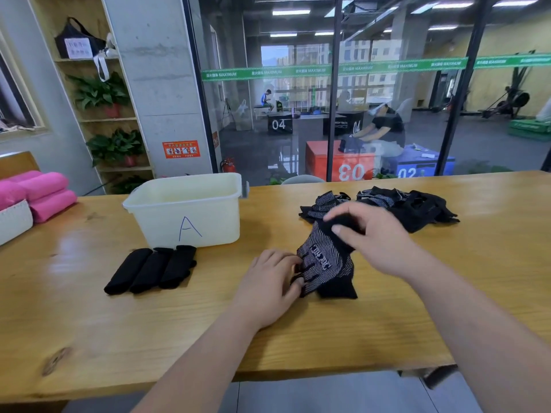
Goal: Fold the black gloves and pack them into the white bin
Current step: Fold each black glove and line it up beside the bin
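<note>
Both forearms reach in from the near edge of the wooden table (89,338), converging on one patterned black glove (325,260) lying between the hands. Left hand (268,281): flat and low on the tabletop, fingertips meeting the glove's finger ends; whether they pinch or only press down, cannot tell. Right hand (372,234): raised over the far end of the same glove, thumb and fingers pinching a bunch of black fabric at the cuff side. Glove is rumpled and partly lifted, not yet folded. To the left of the left hand, three folded gloves (152,269) lie side by side as neat black rolls, touching each other, just in front of the white bin (185,210) marked "A". The bin stands beyond and to the left of the left hand; nothing black shows in the part of its interior that is visible. Beyond the right hand, a loose pile of unfolded gloves (411,207) waits, with another unfolded glove (322,205) just behind the right hand's fingers. Judgement: folding roughly at its midpoint, packing not begun.
</note>
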